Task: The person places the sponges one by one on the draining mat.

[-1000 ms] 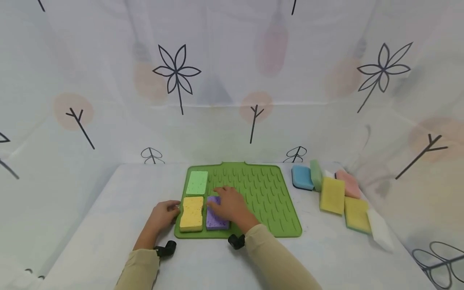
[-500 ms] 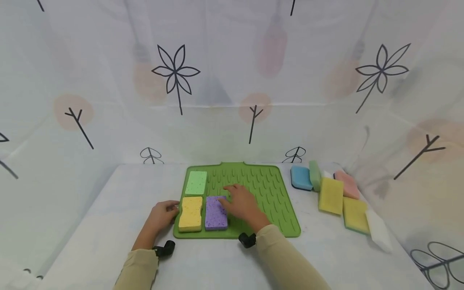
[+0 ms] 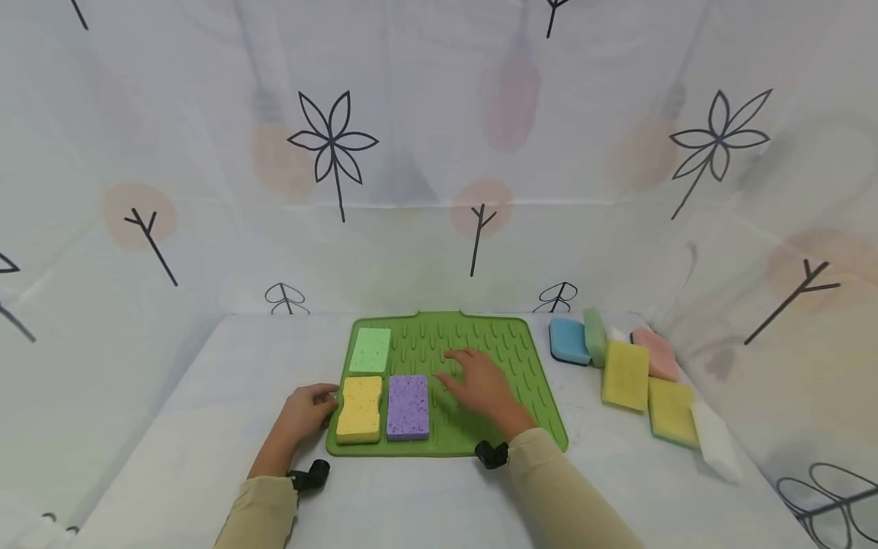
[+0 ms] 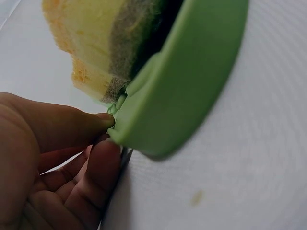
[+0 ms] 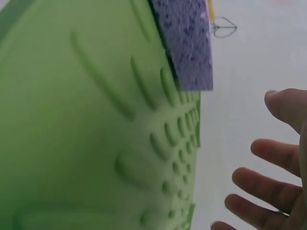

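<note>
A green ridged silicone mat [image 3: 504, 347] lies on the table, bearing three sponges on its left part. The light green sponge [image 3: 370, 351] is at the far left corner, the yellow sponge [image 3: 360, 409] nearer, and the speckled purple sponge [image 3: 408, 408] right of the yellow one. My left hand [image 3: 308, 409] pinches the mat's left edge between thumb and finger, as the left wrist view shows at the mat's raised rim [image 4: 187, 76]. Over the mat, right of the purple sponge, hovers my right hand [image 3: 482, 385]; its fingers [image 5: 268, 184] are spread, holding nothing.
Right of the mat lies a loose group: a blue sponge [image 3: 568, 341], a green sponge [image 3: 594, 338], a pink sponge [image 3: 655, 353], two yellow sponges [image 3: 626, 375] and a white piece [image 3: 716, 441]. A patterned cloth [image 3: 411, 229] hangs behind the table.
My right hand has let go of the purple sponge and moved to the right, away from it. The left hand stays at the mat's edge.
</note>
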`<control>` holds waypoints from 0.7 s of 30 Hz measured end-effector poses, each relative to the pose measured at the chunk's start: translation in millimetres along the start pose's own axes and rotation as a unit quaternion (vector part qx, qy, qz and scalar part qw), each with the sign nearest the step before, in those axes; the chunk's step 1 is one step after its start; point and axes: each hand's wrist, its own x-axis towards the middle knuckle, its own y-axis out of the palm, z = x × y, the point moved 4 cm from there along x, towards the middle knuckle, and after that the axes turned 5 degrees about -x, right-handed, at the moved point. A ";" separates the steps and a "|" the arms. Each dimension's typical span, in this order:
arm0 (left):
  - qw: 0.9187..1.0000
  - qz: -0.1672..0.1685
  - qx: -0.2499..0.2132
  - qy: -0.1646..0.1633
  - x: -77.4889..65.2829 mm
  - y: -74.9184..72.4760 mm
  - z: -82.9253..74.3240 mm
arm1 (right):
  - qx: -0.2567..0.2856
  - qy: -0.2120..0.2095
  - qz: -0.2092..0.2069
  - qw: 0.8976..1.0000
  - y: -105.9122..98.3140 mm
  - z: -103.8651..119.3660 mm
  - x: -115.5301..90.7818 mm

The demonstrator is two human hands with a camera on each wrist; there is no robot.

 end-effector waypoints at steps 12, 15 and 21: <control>1.000 0.001 -0.009 -0.007 -2.9 -0.2 -2.6 | -0.006 -0.001 0.003 1.000 -7.0 -32.4 -8.5; 1.000 0.001 -0.012 -0.006 -2.9 0.0 -2.8 | -0.004 0.001 0.003 1.000 -10.5 -41.0 -11.3; 1.000 0.001 -0.016 -0.002 -2.1 -0.5 -1.2 | 0.002 0.019 0.022 1.000 -15.7 -57.3 -16.0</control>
